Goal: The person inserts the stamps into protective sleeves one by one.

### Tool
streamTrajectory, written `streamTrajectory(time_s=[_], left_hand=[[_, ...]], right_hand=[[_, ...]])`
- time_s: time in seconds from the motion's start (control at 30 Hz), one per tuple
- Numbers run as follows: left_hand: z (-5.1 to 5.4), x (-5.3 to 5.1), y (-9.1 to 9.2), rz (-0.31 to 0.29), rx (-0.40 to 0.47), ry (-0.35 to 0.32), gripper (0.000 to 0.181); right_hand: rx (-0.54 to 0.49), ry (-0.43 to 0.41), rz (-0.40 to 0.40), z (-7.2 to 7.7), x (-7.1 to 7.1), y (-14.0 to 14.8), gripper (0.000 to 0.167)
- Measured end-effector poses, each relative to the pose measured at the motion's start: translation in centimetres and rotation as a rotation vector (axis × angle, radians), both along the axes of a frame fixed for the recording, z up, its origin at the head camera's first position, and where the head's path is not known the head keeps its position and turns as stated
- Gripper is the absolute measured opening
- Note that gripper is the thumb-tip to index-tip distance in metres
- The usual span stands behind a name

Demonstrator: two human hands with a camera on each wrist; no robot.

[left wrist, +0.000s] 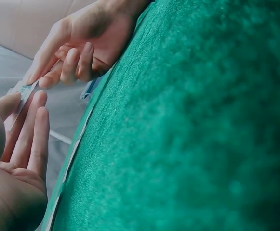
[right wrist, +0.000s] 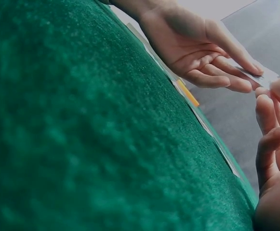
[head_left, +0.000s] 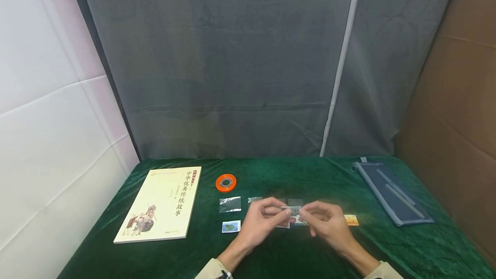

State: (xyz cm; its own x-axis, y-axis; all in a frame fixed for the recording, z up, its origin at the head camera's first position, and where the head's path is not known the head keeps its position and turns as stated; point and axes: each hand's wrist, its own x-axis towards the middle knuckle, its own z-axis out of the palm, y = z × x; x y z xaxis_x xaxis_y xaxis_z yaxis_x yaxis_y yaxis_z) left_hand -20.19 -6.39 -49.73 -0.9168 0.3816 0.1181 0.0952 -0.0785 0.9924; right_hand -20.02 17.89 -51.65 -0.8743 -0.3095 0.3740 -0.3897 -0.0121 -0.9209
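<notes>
Between both hands, above the table, is a small stamp-like piece with a clear plastic edge. My left hand pinches its left end between thumb and fingers. At the right end, the thumb and fingertips of my right hand pinch it too. In the left wrist view the piece looks thin and pale with a bluish print. Whether the stamp lies inside a sleeve, I cannot tell. A blue and green stamp lies left of the hands, and an orange stamp lies just right of them.
Clear plastic sleeves lie in a row behind the stamps, some partly hidden by the hands. An orange tape roll sits farther back. A cream book lies at left, a dark zip pouch at right. Green cloth covers the table.
</notes>
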Motion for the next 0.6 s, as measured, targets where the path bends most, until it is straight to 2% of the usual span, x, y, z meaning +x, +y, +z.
streamTrajectory(time_s=[0.6], left_hand=[[0.22,0.23,0.19,-0.012,-0.013,0.009,0.023]], right_hand=[[0.028,0.008,0.009,-0.18,-0.13,-0.03,0.011]])
